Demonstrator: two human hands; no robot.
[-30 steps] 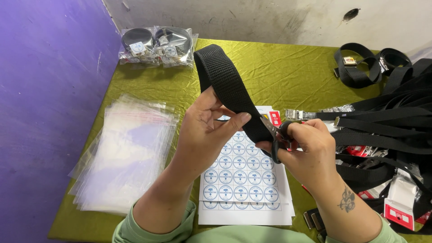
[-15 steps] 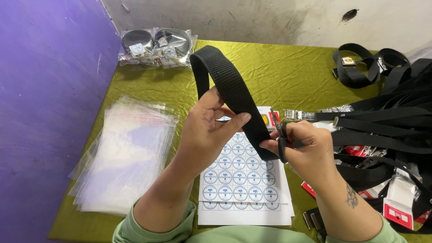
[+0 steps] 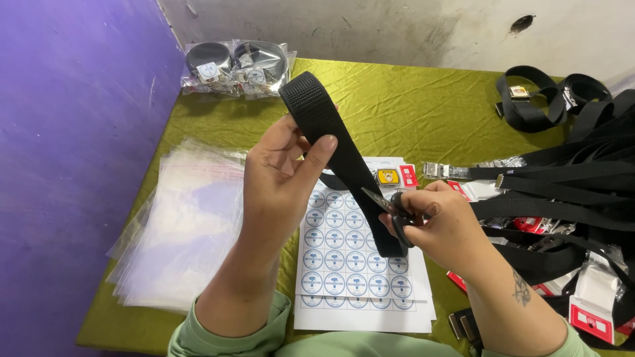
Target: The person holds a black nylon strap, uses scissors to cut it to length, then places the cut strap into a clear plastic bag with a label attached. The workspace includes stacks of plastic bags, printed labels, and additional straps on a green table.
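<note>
My left hand (image 3: 281,182) grips a wide black webbing belt (image 3: 324,129) that loops up over my fingers and runs down to the right. My right hand (image 3: 443,225) holds small black scissors (image 3: 391,206), the blades against the belt's lower stretch near its free end (image 3: 390,246). Both hands hover over a white sheet of round blue-and-white stickers (image 3: 354,264) lying on the olive-green tablecloth (image 3: 410,106).
A stack of clear plastic bags (image 3: 182,225) lies at the left. Bagged belts (image 3: 235,66) sit at the far left corner by the purple wall. A heap of black belts with metal buckles and red-white tags (image 3: 569,198) fills the right side.
My left hand has turned the belt loop slightly and raised its thumb over it. My right hand has shifted a little lower along the belt, with the scissors now showing.
</note>
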